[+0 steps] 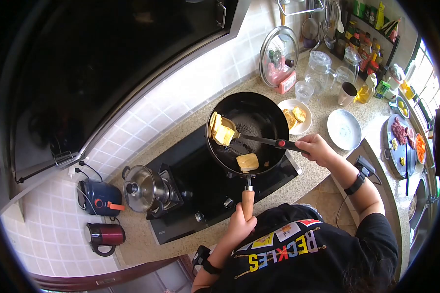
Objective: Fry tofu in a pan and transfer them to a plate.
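Observation:
My left hand (241,223) is wrapped round the wooden handle (248,202) of a black wok (271,115) on the stove. My right hand (316,149) grips the dark handle of a spatula (264,140), which reaches across the wok from the right. On the spatula's head, by the wok's left wall, lie golden slices (223,135) that look like fried tofu. Another golden slice (248,162) lies apart in the lower part of the wok, with a small crumb to its right. Oil glistens on the wok's bottom.
Right of the wok stand a plate with golden slices (289,103) and a pale bowl (344,130). A lidded steel pot (144,188) sits on the left burner. Glass jugs (320,73) stand behind. A board with chopped food (400,146) lies far right.

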Demonstrator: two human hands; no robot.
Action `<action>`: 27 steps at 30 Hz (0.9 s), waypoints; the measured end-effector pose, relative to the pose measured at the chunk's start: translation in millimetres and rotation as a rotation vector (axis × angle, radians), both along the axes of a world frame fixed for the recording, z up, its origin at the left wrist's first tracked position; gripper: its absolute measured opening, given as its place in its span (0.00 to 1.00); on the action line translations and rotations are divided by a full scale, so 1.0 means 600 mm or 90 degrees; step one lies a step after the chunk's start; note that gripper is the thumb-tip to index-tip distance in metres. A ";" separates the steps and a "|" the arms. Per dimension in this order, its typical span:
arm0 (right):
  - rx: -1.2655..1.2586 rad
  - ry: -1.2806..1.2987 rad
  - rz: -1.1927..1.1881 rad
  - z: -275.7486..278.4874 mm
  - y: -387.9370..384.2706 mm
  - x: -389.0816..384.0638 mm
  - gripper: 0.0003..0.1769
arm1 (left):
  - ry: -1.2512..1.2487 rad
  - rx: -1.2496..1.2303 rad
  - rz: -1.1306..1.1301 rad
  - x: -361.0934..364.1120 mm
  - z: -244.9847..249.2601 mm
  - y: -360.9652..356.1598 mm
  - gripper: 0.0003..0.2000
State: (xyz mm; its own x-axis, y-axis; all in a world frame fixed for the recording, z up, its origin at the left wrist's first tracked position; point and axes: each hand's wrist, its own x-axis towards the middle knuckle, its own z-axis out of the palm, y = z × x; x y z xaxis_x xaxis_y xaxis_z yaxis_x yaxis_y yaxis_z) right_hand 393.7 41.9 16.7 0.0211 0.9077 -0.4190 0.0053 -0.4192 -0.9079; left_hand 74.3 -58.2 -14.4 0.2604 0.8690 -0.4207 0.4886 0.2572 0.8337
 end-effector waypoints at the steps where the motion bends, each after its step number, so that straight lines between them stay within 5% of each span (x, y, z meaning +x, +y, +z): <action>1: 0.000 0.001 -0.001 -0.002 0.000 0.000 0.11 | -0.006 -0.011 0.000 0.000 0.001 0.001 0.27; 27: 0.013 0.010 -0.025 -0.016 -0.016 -0.005 0.12 | -0.007 -0.015 0.003 0.009 0.019 0.001 0.22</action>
State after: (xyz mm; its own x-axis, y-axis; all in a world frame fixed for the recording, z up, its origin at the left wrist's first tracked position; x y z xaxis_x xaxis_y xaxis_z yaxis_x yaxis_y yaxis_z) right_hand 391.0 32.0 7.0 0.0509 0.9144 -0.4016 -0.0258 -0.4008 -0.9158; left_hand 79.7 -57.8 -2.9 0.2610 0.8601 -0.4383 0.4785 0.2791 0.8326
